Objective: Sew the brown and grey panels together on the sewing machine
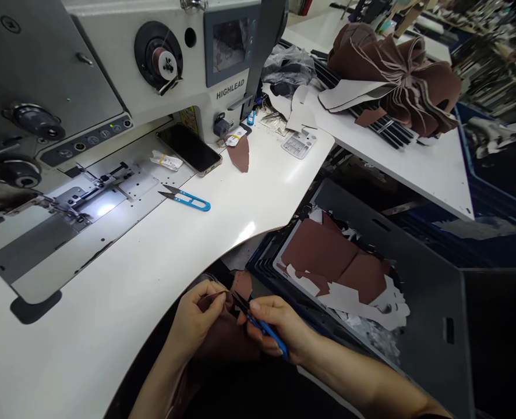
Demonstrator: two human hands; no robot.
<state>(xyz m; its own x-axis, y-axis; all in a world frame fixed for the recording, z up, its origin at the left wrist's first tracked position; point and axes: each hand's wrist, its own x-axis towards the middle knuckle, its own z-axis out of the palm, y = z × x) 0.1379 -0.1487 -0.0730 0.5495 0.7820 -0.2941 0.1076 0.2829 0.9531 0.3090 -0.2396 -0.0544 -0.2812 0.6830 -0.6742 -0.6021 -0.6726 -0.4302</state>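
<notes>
Between finger and thumb, my left hand (199, 314) pinches the edge of a brown fabric piece (227, 337) that hangs down over my lap. My right hand (279, 326) is closed around blue thread snips (269, 334). Their dark blades point up and left and meet the fabric edge beside my left fingertips. Whether the blades touch a thread is too small to tell. A narrow brown flap (242, 283) sticks up just behind the blades. On the white table lies a second pair of blue snips (190, 201), blades towards the sewing machine.
The sewing machine (170, 110) stands at the back left, its needle area lit. A phone (190, 149), a paper bundle (167, 161) and a brown scrap (239, 154) lie near it. Right of me, a grey crate (437, 297) holds fabric scraps. A tied brown bundle (398, 75) rests on the side table.
</notes>
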